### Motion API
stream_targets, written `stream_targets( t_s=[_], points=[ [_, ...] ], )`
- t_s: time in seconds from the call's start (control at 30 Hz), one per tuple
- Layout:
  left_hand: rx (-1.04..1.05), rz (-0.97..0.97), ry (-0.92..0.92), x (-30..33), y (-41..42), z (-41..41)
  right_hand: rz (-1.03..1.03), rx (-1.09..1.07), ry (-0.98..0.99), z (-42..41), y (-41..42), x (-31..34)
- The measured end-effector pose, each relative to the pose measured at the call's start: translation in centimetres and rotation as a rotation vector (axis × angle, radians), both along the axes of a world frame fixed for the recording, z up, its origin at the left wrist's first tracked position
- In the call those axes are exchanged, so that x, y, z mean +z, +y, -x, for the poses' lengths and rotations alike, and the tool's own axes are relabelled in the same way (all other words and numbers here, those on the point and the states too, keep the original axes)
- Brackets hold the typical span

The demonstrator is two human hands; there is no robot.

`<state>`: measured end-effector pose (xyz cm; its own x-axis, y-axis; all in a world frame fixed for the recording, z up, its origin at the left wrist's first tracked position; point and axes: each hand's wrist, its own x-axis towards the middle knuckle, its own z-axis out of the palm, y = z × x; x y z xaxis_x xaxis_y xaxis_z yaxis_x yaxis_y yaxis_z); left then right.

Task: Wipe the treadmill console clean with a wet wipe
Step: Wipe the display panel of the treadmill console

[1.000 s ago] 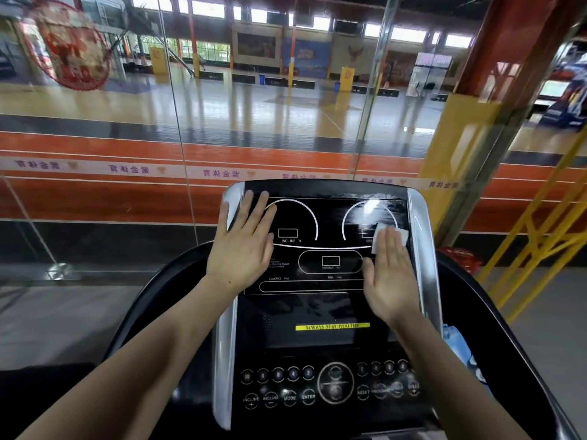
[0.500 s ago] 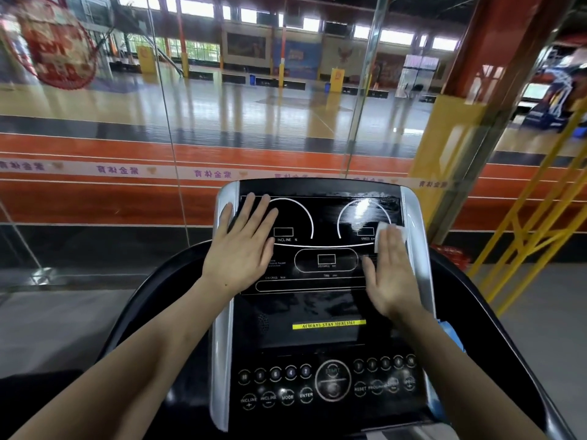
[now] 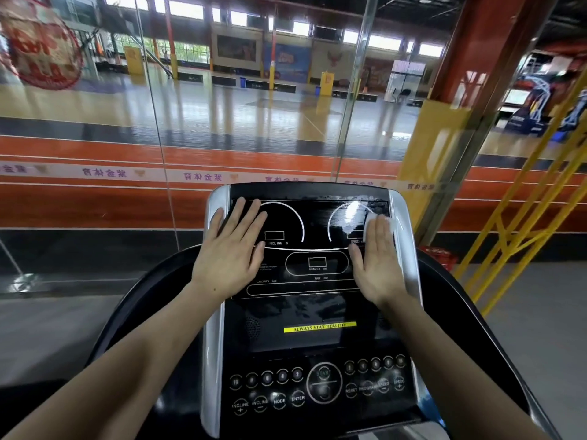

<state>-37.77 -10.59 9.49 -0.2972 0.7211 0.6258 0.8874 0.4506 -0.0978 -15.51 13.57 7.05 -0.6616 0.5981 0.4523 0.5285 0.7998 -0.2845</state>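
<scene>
A glass wall (image 3: 197, 128) fills the upper half of the frame, with an empty indoor sports court (image 3: 241, 112) and an orange running track (image 3: 95, 198) beyond it, and a strip of purple lettering (image 3: 203, 177) running across the glass at mid-height. A round red sticker (image 3: 41, 42) marks the upper left corner. At right, a red pillar (image 3: 489, 46) rises above yellow padding (image 3: 432, 154), beside yellow railings (image 3: 536, 198).

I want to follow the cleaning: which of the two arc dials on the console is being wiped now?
The right dial, marked SPEED: the right hand presses the wet wipe on it. The left INCLINE dial has no wipe.
</scene>
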Motion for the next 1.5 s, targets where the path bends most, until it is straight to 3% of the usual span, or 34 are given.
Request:
stream_targets(
  t_s=[0.13, 0.43, 0.8, 0.97, 1.13, 1.37, 1.5],
  points=[
    [0.002, -0.012, -0.011, 0.0, 0.1, -0.1, -0.015, 0.026, -0.022, -2.8, -1.7, -3.3],
    [0.013, 0.012, -0.005, 0.0, 0.1, -0.1, -0.022, -0.053, -0.04, 2.5, 1.5, 3.5],
    [0.0, -0.022, 0.002, 0.1, 0.2, -0.3, -0.013, -0.001, -0.072, -5.2, -3.7, -5.4],
    [0.01, -0.009, 0.004, 0.3, 0.3, -0.5, -0.013, -0.029, -0.062, -2.4, -4.3, -4.1],
    [0.014, -0.017, 0.011, 0.2, 0.1, -0.6, -0.128, 0.137, -0.167, 0.3, -6.9, -3.1],
    [0.017, -0.019, 0.004, 0.4, 0.0, -0.7, -0.01, -0.078, -0.026, -3.4, -3.2, -3.9],
    [0.013, -0.024, 0.004, 0.4, 0.0, -0.8, -0.082, 0.115, -0.096, 1.4, -9.1, -4.0]
  ],
)
